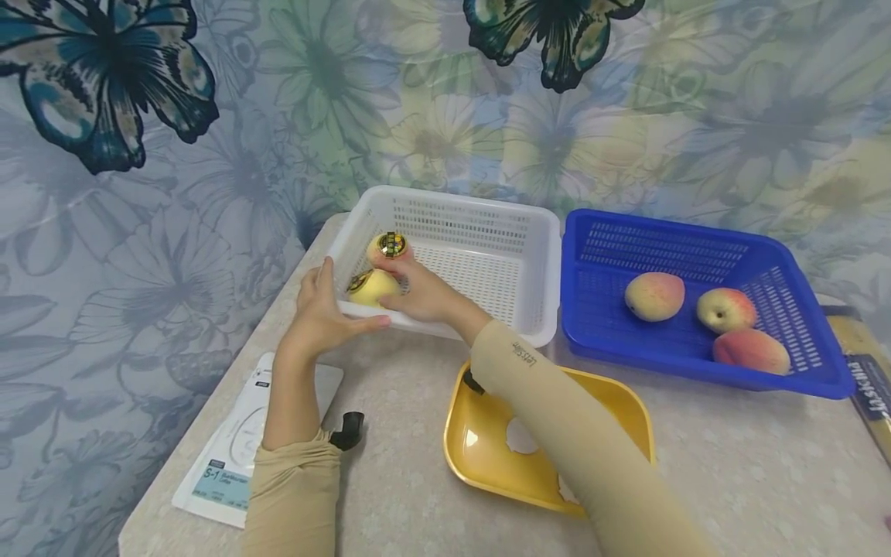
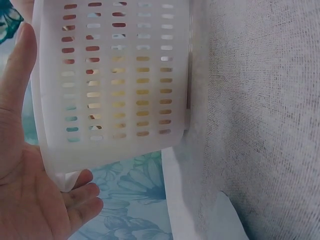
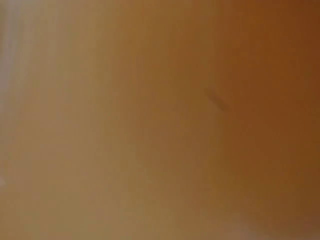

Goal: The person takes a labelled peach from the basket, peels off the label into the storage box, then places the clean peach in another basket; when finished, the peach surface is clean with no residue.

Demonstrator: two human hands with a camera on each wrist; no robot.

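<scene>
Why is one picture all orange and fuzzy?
Right wrist view: its camera sits too close to something, so only an orange blur shows. Left wrist view: soft, washed out, white basket against the left hand. Head view: sharp, evenly lit, edges bent.

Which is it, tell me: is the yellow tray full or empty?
Empty as far as it shows. The yellow tray has only bare bottom with glare patches; the right forearm crosses and hides its middle, so that part cannot be told.

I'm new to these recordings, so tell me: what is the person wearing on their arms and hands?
Both hands are bare: left hand, right hand. Each forearm wears a snug beige sleeve; the right one has small dark lettering near its cuff, too small to read. A small black device sits at the left wrist. No rings or gloves show.
</scene>
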